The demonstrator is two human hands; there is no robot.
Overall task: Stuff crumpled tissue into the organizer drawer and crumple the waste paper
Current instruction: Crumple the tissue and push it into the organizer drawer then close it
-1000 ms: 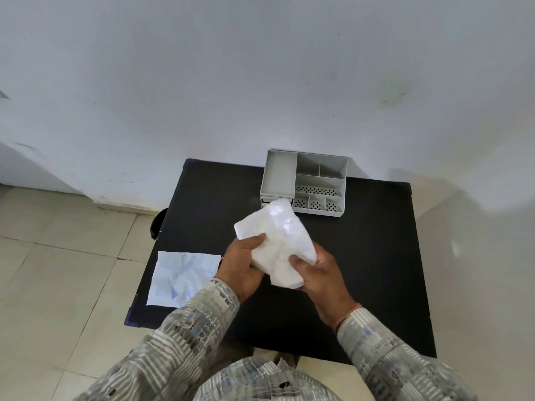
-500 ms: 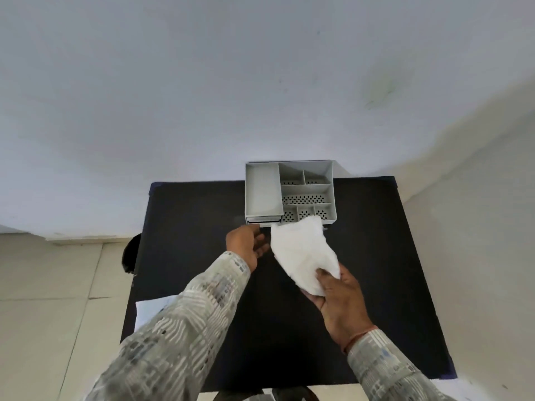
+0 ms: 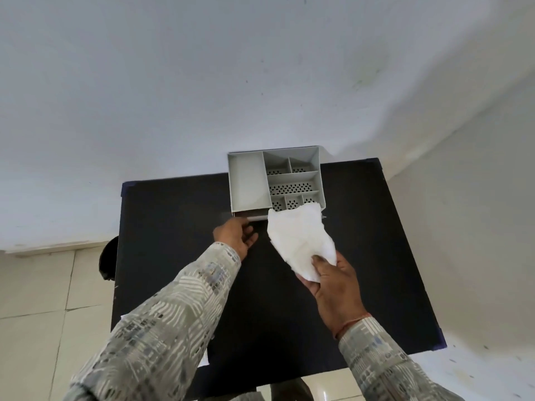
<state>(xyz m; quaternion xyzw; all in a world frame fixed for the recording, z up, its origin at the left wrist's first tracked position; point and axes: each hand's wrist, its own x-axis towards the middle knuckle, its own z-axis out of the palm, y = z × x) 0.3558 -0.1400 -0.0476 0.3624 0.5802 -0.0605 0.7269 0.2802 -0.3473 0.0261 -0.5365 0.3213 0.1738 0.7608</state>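
Head view, the only one we have: just right of the frame's centre, the right hand (image 3: 333,280) pinches the lower corner of the crumpled tissue (image 3: 301,241), thumb on top and fingers closed underneath. The sheet fans upward from that pinch, and its top edge overlaps the front of the grey organizer (image 3: 246,180), which sits at the far edge of the black table (image 3: 173,215), against the wall.

The left hand (image 3: 236,234), left of centre, reaches toward the organizer's lower front. Its fingers are loosely curled and hold nothing we can make out. Just above it a pale strip, which we take to be the front of the drawer (image 3: 254,217), sticks out a little; the blur keeps us from telling whether the fingertips touch it.

We judge the tissue to be very light, soft and limp, easy to tear but not slippery. It springs back when loosely balled, so it should be gathered into the palm and squeezed tight, not pinched by a single corner. The drawer looks like thin, stiff plastic, best taken by its front lip while the organizer is steadied, since so light a box could slide on the table.

At the lower left, beside the left sleeve, a white sliver (image 3: 204,361) shows at the table's edge, possibly the waste paper.
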